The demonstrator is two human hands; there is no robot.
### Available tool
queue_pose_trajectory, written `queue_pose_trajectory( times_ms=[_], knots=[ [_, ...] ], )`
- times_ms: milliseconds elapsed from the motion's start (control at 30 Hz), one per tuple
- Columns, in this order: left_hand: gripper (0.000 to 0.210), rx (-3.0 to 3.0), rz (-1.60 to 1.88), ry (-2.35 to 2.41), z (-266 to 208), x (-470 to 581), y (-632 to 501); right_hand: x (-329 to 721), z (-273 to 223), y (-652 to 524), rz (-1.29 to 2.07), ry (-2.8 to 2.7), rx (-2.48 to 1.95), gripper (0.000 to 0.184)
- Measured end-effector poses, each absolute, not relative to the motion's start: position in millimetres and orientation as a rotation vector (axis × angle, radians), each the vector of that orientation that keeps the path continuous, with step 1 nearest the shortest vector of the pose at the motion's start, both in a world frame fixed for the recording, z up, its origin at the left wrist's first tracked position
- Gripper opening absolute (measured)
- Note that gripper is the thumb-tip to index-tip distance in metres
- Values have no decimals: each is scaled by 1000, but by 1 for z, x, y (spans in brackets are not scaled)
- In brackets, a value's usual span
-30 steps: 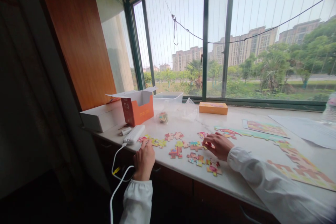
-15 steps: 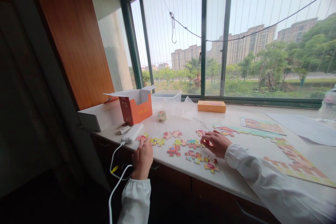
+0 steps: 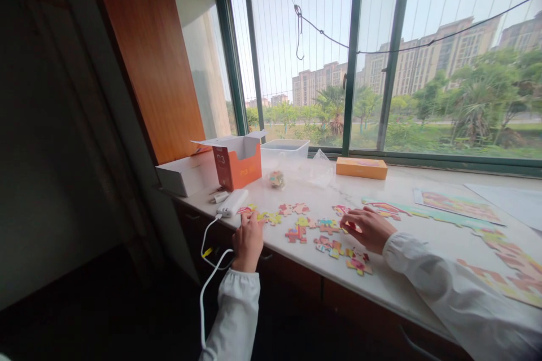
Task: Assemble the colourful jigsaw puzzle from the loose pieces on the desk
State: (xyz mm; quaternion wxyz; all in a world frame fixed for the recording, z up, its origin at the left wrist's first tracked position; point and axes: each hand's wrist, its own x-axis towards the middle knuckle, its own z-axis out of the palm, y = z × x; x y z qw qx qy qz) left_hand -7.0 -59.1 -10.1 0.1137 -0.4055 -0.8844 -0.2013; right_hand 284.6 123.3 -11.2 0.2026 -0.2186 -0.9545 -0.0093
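Daylight comes through a green-framed window (image 3: 354, 79) behind a pale tabletop (image 3: 444, 232), with trees and apartment blocks outside and a brown wooden panel (image 3: 144, 67) at the left.

From the head view, loose puzzle pieces (image 3: 295, 233) lie spread over the near part of the tabletop, between the two hands and just in front of them, some joined in small clusters. Left hand (image 3: 248, 241) reaches over the front edge, its fingertips at the red and yellow pieces beside a white power bank (image 3: 233, 203); whether its grip is closed on one of them cannot be told. Right hand (image 3: 367, 229) is palm down at the right end of the loose pieces, fingers bent; a reddish piece shows by its fingertips, but I cannot tell whether the grip is clamped on it.

Right of that hand, a partly joined puzzle section (image 3: 508, 256) runs along the back and down the right side, with a printed picture card (image 3: 459, 205) behind it. Farther back stand an open orange box (image 3: 239, 166), a clear plastic tub (image 3: 292, 150), and a yellow-orange box (image 3: 361, 168) below the window. Crumpled clear plastic (image 3: 320, 169) lies between the last two. A white cable (image 3: 202, 304) hangs from the power bank over the edge.
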Motion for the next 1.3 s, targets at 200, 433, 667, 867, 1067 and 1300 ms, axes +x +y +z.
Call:
queue_pose_trajectory(
  times_ms=[200, 433, 667, 867, 1067, 1300],
  knots=[
    [43, -1167, -572, -2635, -3, -6, -60, 286, -11, 124, -40, -2669, -590, 32],
    [37, -1057, -519, -2703, 1, -6, -63, 287, -9, 122, -68, -2666, -579, 30],
    [39, -1001, -514, -2674, 1, -7, -64, 288, -6, 118, -79, -2647, -516, 31],
    [40, -982, -518, -2660, 3, -1, -66, 288, -7, 121, -77, -2652, -507, 29],
    [37, -962, -506, -2657, 0, -5, -65, 289, -10, 123, -69, -2678, -537, 27],
    [35, -912, -489, -2683, -3, -4, -64, 289, -10, 123, -82, -2670, -538, 25]
  ],
)
